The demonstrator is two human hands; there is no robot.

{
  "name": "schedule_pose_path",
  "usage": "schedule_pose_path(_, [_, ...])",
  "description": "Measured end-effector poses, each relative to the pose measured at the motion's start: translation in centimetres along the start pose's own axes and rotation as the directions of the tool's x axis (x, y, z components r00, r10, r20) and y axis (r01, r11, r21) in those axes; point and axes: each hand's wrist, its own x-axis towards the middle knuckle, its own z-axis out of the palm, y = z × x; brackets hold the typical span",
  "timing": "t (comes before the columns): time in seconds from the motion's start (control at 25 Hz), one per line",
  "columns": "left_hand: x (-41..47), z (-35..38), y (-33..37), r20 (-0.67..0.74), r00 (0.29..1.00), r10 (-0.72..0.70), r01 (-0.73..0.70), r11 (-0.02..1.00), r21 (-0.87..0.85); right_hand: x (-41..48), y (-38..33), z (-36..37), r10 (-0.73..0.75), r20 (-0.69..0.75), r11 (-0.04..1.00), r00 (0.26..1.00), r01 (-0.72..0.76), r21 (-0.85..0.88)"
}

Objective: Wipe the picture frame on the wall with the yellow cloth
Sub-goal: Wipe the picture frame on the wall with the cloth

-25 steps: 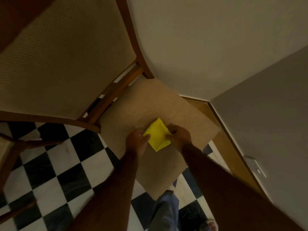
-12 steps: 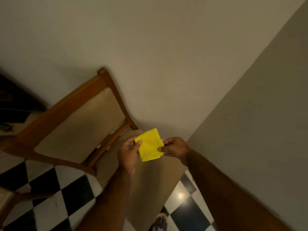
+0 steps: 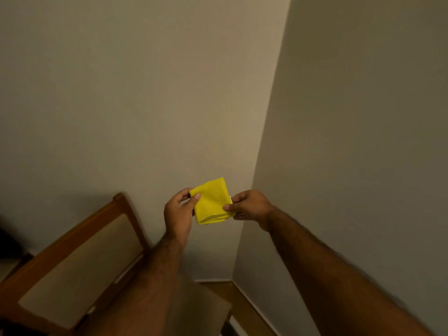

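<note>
A folded yellow cloth (image 3: 211, 202) is held up in front of me, before a bare beige wall corner. My left hand (image 3: 179, 214) pinches its left edge between thumb and fingers. My right hand (image 3: 249, 206) pinches its right edge. Both forearms reach up from the bottom of the head view. No picture frame is in view.
A wooden chair (image 3: 72, 258) with a beige padded back stands at the lower left against the wall. Two plain walls meet in a corner (image 3: 266, 132) right of centre. A wooden skirting strip (image 3: 244, 304) runs along the floor below.
Both hands have lifted the cloth off the chair seat and raised it. My view has tilted up from the checkered floor to the wall corner.
</note>
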Motion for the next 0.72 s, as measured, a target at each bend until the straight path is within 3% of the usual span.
schedule_pose_path(0.32, [-3.0,11.5,17.2,0.010,0.945,0.328,-0.328,0.944,-0.028,-11.1,-13.7,-11.1,-0.222,-0.241,0.970,0.945,0.188,-0.157])
schedule_pose_path(0.44, [-5.0,15.5,23.4,0.004,0.892,0.452,-0.452,0.891,-0.039,-16.0,-18.3,-14.6,-0.292,-0.326,0.943,0.899,0.214,-0.256])
schedule_pose_path(0.72, [-9.8,23.5,39.3,0.026,0.727,0.686,-0.674,0.720,-0.167,-28.9,-28.1,-22.1,-0.445,-0.502,0.895,0.742,0.347,-0.280])
